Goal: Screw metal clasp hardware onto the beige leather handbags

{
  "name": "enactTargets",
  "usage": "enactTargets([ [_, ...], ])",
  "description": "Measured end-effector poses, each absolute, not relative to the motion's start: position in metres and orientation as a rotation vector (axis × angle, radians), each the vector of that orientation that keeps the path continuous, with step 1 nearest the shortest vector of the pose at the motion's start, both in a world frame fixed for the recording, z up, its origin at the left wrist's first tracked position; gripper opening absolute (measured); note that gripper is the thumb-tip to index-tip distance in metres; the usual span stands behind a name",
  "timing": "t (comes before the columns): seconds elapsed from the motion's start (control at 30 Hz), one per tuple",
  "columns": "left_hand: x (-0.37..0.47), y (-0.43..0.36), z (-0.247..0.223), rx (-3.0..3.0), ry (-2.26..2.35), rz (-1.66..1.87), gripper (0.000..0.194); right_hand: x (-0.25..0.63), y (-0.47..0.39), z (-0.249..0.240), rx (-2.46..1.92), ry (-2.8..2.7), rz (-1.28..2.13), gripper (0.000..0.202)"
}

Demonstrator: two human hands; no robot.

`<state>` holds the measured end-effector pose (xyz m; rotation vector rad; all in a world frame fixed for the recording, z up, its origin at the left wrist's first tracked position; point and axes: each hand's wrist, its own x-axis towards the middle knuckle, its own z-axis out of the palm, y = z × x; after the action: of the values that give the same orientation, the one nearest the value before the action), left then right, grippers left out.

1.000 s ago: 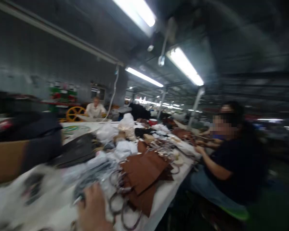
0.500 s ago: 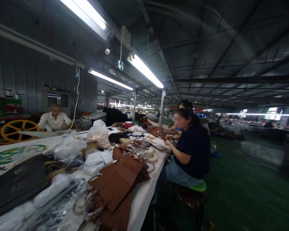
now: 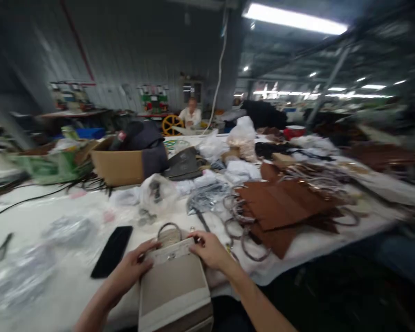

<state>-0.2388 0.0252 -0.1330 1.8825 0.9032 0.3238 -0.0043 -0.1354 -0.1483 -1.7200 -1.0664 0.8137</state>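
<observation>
A beige and grey bag (image 3: 174,286) with a pale top band and a round handle (image 3: 169,225) lies at the table's near edge. My left hand (image 3: 134,263) pinches the left end of the band. At its right end, my right hand (image 3: 207,249) grips the top corner between thumb and fingers. Left of the bag is a black phone (image 3: 112,251). Brown leather pieces (image 3: 287,203) with ring-shaped handles are piled to the right of my right hand.
Behind the bag are clear plastic bags (image 3: 159,193). A cardboard box (image 3: 119,161) with dark cloth stands back left, near a green container (image 3: 48,166). Small snips (image 3: 2,250) lie far left. A person (image 3: 191,113) in white sits beyond the table.
The view has swung left and down. Both my hands and the beige bag now show, as do the phone and cardboard box. The people seated on the right have left the view.
</observation>
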Motion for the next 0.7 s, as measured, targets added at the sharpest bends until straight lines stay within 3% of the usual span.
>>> enactTargets([
  [0.4, -0.264, 0.045, -0.177, 1.761, 0.74, 0.362, 0.076, -0.001, -0.135, -0.159, -1.692, -1.012, 0.834, 0.037],
  [0.7, -0.27, 0.033, -0.152, 1.764, 0.844, 0.339, 0.097, -0.009, -0.135, -0.16, -1.655, -0.938, 0.807, 0.038],
])
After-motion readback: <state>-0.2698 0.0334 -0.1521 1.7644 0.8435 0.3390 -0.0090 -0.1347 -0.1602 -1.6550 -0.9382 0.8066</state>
